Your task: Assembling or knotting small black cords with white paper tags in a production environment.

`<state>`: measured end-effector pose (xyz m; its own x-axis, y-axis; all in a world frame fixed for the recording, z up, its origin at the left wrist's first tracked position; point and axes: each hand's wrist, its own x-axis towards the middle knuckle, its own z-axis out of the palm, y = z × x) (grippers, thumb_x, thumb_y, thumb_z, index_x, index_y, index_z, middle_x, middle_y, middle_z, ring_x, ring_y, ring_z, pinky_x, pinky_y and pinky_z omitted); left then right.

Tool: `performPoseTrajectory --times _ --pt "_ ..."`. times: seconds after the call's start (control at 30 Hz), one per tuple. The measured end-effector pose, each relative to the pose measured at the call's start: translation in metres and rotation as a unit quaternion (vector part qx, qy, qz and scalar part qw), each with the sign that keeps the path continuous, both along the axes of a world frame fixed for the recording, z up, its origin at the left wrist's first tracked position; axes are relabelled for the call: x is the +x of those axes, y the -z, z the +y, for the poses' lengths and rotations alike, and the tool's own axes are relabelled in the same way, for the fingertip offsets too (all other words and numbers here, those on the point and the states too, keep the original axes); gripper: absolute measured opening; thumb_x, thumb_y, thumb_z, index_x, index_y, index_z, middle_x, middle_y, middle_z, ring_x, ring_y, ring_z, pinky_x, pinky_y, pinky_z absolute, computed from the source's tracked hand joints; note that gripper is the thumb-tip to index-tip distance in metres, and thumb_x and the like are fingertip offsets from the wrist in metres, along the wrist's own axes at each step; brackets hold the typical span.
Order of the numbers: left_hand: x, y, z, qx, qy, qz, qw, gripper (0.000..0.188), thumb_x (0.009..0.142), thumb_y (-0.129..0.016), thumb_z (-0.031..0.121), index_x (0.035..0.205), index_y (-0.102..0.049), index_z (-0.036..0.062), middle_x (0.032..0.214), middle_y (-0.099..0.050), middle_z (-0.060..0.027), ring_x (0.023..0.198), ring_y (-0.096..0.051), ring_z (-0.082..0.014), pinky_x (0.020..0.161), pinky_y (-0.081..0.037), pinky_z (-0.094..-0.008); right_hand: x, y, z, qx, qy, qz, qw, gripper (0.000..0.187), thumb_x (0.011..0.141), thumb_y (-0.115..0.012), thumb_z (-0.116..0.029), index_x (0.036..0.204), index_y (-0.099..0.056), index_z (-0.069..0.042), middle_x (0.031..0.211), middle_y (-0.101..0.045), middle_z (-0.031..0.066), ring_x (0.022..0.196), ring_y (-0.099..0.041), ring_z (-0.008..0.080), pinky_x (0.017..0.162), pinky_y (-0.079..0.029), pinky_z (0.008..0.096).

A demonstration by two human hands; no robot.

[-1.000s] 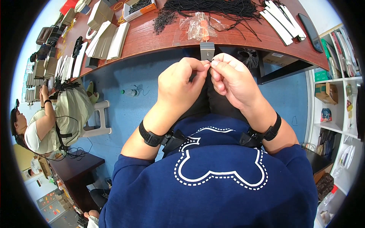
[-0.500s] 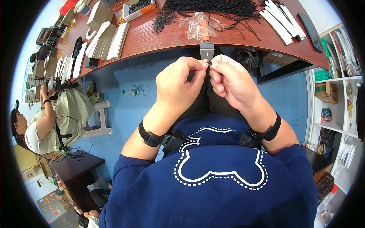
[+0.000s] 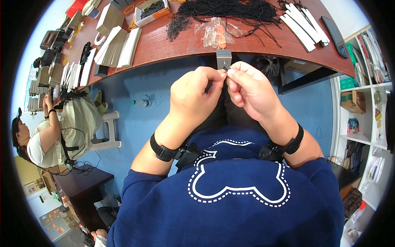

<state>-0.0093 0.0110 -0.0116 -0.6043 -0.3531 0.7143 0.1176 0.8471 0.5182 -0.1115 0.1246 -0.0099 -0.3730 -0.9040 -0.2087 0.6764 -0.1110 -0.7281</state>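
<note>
My left hand point(image 3: 194, 92) and my right hand point(image 3: 253, 88) meet in front of my body, just short of the table edge. Both pinch at a thin black cord point(image 3: 226, 69), of which only a short piece shows between the fingertips. The rest of it is hidden by my fingers or lost against my dark trousers. Right behind the fingertips, a grey block point(image 3: 224, 58) with a dark top sits at the table's edge. A clear plastic bag point(image 3: 212, 35) with something orange lies beyond it.
On the reddish-brown table point(image 3: 164, 45) are a heap of black cords point(image 3: 230, 10), small black pieces point(image 3: 177, 28), an open box point(image 3: 151, 11), stacks of pale cards point(image 3: 111, 45), white strips point(image 3: 298, 31) and a phone point(image 3: 334, 36). Another person point(image 3: 45, 133) sits at the left.
My hands stay together at the cord, with only slight finger movement; more of the cord's short end shows. The view has shifted a little, so the table appears slightly lower.
</note>
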Motion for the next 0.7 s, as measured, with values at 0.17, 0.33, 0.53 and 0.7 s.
performPoseTrajectory --times 0.17,0.33,0.53,0.7 --pt "0.0050 -0.0048 -0.0015 -0.014 0.028 -0.080 0.996 0.015 0.072 -0.068 0.000 0.079 -0.055 0.0034 0.077 -0.065 -0.0105 0.068 -0.065 -0.0154 0.060 -0.051 -0.0236 0.0033 0.0014 0.0000 0.035 0.046 0.122 0.991 0.010 0.088 -0.052 -0.016 0.089 -0.051 -0.006 0.066 -0.052 0.0004 0.050 -0.046 0.0049 0.041 -0.035 0.0173" --pt "0.0044 -0.0063 0.0009 0.184 0.068 -0.127 0.972 0.011 0.079 -0.063 0.002 0.090 -0.059 0.0005 0.078 -0.065 -0.0079 0.071 -0.063 -0.0124 0.065 -0.051 -0.0230 -0.0007 0.0014 0.0020 0.057 0.033 0.113 0.991 0.008 0.086 -0.054 -0.015 0.089 -0.051 -0.007 0.066 -0.052 -0.0006 0.049 -0.044 0.0035 0.041 -0.034 0.0165" --pt "0.0060 -0.0066 -0.0021 0.323 0.097 -0.178 0.924 0.010 0.085 -0.056 0.003 0.092 -0.060 -0.0022 0.079 -0.063 -0.0046 0.073 -0.060 -0.0090 0.067 -0.050 -0.0215 -0.0002 -0.0001 0.0037 0.061 0.004 0.136 0.989 0.006 0.085 -0.053 -0.013 0.088 -0.051 -0.008 0.066 -0.052 -0.0010 0.048 -0.043 0.0030 0.041 -0.033 0.0161" --pt "0.0072 -0.0078 -0.0046 0.276 0.099 -0.204 0.934 0.009 0.085 -0.056 0.003 0.091 -0.060 -0.0021 0.079 -0.063 -0.0045 0.073 -0.060 -0.0088 0.066 -0.049 -0.0207 -0.0037 -0.0015 0.0052 0.068 -0.003 0.194 0.979 0.006 0.085 -0.053 -0.012 0.088 -0.051 -0.007 0.066 -0.052 -0.0011 0.048 -0.044 0.0029 0.041 -0.034 0.0160"
